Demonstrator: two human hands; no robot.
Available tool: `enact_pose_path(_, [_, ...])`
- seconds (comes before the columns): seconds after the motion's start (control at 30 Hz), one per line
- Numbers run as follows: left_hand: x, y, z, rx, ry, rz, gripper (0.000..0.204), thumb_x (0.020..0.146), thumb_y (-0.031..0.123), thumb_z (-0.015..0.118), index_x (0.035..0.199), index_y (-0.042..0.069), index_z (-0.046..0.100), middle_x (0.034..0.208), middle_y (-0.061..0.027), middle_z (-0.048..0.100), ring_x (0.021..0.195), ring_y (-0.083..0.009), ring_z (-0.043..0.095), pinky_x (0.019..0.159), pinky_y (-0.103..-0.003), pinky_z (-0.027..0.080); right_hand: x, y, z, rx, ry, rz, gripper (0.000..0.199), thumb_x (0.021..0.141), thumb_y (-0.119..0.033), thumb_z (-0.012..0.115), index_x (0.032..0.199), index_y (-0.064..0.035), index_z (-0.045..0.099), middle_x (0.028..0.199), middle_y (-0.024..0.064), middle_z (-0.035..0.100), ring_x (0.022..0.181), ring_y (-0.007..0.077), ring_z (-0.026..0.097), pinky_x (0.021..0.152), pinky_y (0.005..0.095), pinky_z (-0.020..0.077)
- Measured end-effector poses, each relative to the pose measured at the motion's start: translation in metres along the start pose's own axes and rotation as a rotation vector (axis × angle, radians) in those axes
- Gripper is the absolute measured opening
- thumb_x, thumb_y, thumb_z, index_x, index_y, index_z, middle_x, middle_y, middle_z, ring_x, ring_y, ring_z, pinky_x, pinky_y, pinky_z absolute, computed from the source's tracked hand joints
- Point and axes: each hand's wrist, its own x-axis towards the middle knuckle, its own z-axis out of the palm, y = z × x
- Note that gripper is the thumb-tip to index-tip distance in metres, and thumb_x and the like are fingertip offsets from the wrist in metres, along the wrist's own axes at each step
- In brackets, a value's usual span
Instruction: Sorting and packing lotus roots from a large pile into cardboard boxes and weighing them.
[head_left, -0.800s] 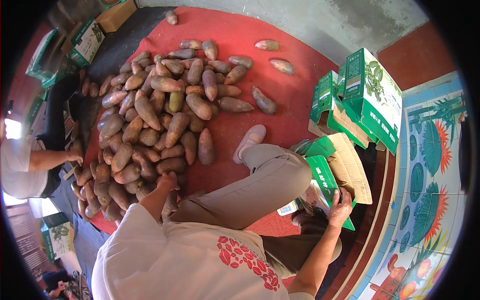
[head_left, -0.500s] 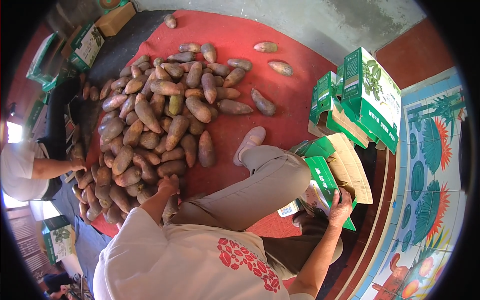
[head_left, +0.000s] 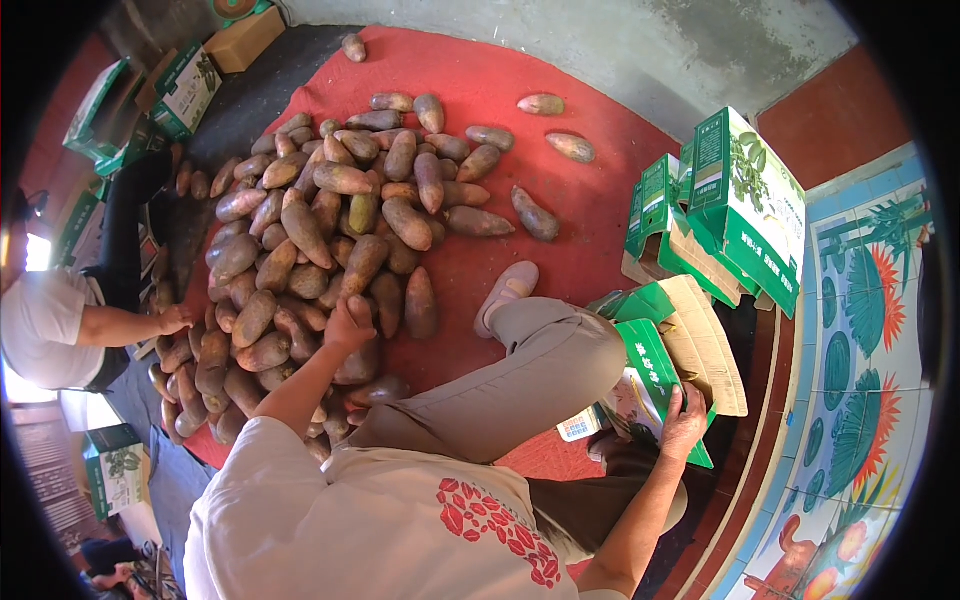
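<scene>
My left hand (head_left: 350, 323) is over the near right side of a heap of long, plump, brownish-red root vegetables (head_left: 303, 232). Its fingers are curled, and their tips are hidden, so I cannot make out what is in them. One root (head_left: 358, 364) lies just below that hand. On the right, my right hand (head_left: 684, 424) grips the edge of a green and white cardboard carton (head_left: 650, 365). The carton's brown inner flaps stand open. It leans beside my bent knee.
Two more green and white cartons (head_left: 748, 195) stand by the tiled wall (head_left: 850, 330) at the right. Loose roots (head_left: 571, 147) lie on the red mat (head_left: 620, 105). At the left, another person's hand (head_left: 176, 319) is beside the heap. Cartons (head_left: 188, 95) stand far left.
My left hand has moved forward and slightly right over the heap. My right hand keeps its grip on the carton. The other person's hand has lifted slightly, and the view has shifted a little.
</scene>
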Motion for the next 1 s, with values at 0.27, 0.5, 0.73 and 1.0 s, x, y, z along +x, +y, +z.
enact_pose_path(0.27, [0.001, 0.003, -0.019, -0.249, 0.254, 0.062, 0.080, 0.060, 0.021, 0.082, 0.126, 0.011, 0.037, 0.122, -0.0214, 0.051, 0.107, -0.0366, 0.054, 0.087, -0.044, 0.046, 0.000, -0.001, -0.001, 0.007, -0.015, 0.020, 0.020, 0.087, -0.019, 0.060, 0.092, -0.0006, 0.063, 0.086, 0.0146, 0.063, 0.082, 0.0339, 0.061, 0.073, 0.0406, 0.0482])
enact_pose_path(0.5, [0.007, -0.019, -0.029, -0.244, 0.101, -0.071, 0.081, 0.057, 0.027, 0.082, 0.123, 0.007, 0.040, 0.115, -0.0183, 0.055, 0.106, -0.0364, 0.054, 0.087, -0.042, 0.046, 0.000, -0.001, 0.000, 0.008, -0.009, 0.019, 0.019, 0.087, -0.019, 0.059, 0.092, -0.0011, 0.063, 0.086, 0.0149, 0.063, 0.081, 0.0342, 0.061, 0.072, 0.0410, 0.0481])
enact_pose_path(0.73, [-0.003, 0.019, -0.070, 0.157, -0.097, -0.084, 0.079, 0.058, 0.033, 0.082, 0.120, 0.003, 0.042, 0.110, -0.0176, 0.059, 0.103, -0.0328, 0.058, 0.084, -0.040, 0.049, -0.001, -0.001, 0.000, 0.005, -0.005, 0.021, 0.019, 0.087, -0.018, 0.059, 0.093, -0.0010, 0.063, 0.087, 0.0150, 0.063, 0.081, 0.0347, 0.061, 0.072, 0.0409, 0.0483])
enact_pose_path(1.0, [0.005, 0.034, -0.065, 0.544, -0.342, 0.054, 0.066, 0.062, 0.033, 0.081, 0.114, 0.005, 0.052, 0.110, -0.0174, 0.061, 0.105, -0.0298, 0.059, 0.084, -0.038, 0.050, -0.001, -0.001, 0.000, 0.000, -0.003, 0.029, 0.020, 0.087, -0.019, 0.060, 0.093, -0.0008, 0.063, 0.087, 0.0147, 0.064, 0.082, 0.0343, 0.061, 0.072, 0.0411, 0.0485])
